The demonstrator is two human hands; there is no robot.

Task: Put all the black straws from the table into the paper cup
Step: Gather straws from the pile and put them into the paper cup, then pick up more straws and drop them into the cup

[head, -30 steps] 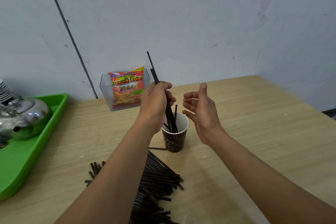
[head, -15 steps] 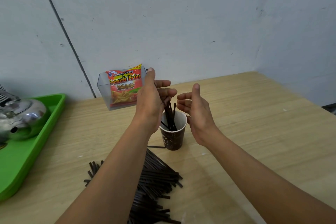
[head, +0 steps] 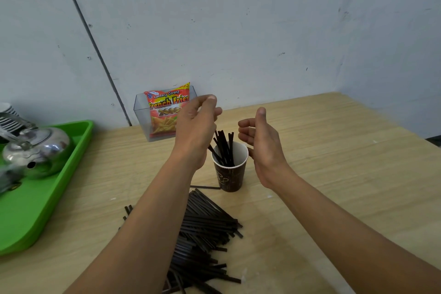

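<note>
My left hand [head: 195, 124] hovers above the brown paper cup [head: 229, 169] with its fingers loosely spread and nothing in them, and my right hand [head: 260, 141] is cupped open just beside the rim, also empty. A few black straws [head: 223, 148] lean in the cup; a big pile of straws [head: 202, 234] lies on the wooden table [head: 334, 174] near me, one stray touching the cup's base. They look light, thin and slippery, so I'd pinch a small bundle around its middle, and the light cup could tip.

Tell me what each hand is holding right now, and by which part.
Nothing. The left hand and right hand are both open and empty above the brown paper cup of thin black plastic straws.
</note>
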